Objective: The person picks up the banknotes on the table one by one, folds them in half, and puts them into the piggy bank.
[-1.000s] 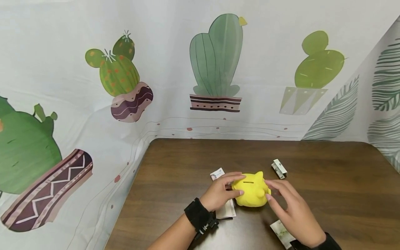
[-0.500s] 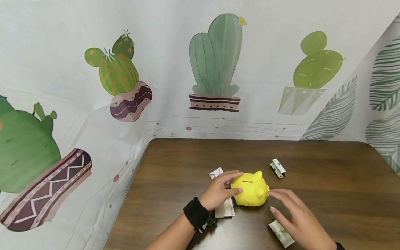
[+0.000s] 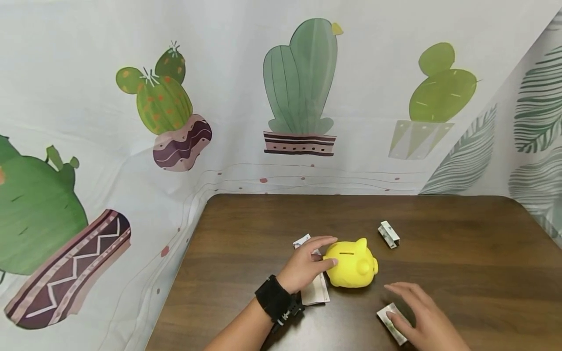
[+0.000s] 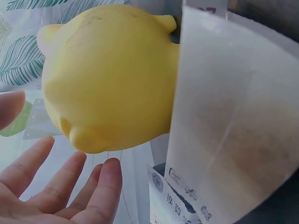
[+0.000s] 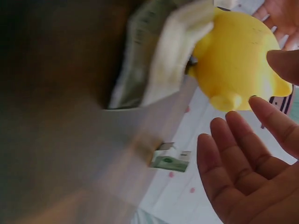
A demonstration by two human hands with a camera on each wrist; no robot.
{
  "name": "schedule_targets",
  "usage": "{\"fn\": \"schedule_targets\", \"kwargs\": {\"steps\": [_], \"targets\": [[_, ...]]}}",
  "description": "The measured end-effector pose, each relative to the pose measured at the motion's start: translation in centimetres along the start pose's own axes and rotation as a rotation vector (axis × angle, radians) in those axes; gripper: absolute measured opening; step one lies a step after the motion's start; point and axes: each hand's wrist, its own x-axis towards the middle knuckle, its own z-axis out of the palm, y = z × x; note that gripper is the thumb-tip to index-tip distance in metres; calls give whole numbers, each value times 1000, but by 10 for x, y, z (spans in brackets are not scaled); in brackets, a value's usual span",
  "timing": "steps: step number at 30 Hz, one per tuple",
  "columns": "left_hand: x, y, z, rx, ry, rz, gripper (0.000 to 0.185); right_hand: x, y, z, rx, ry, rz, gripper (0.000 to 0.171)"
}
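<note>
One pig stands on the table, slot up, which I judge keeps that opening reachable. From my end, the left hand looks loosely spread beside the pig, perhaps for steadying; the right hand, relaxed, hangs over a folded note. Neither grasps anything.

The left hand hides part of the folded paper from me at the yellow piggy bank's eight o'clock. At five o'clock, the right hand covers some of a folded note.
</note>
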Motion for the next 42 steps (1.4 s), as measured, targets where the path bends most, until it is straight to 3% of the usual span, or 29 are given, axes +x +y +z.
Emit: {"fn": "schedule_targets", "kwargs": {"steps": [10,20,24,27,35,42], "targets": [[0,1,-2,14,6,-18,48,-17,16,10,-33,-30,3,63],[-1,0,-2,17,23,-37,44,-25,18,11,25,-160,155,49],[-1,0,-2,20,23,-48,43,-21,21,8,87,-296,279,46],[-1,0,-1,15,22,-53,41,-18,23,4,102,-379,323,42],[-1,1,-1,9,34,-50,37,-18,26,3,113,-438,327,33],[0,0,0,28,40,-37,34,-21,25,5,95,-383,255,31]]}}
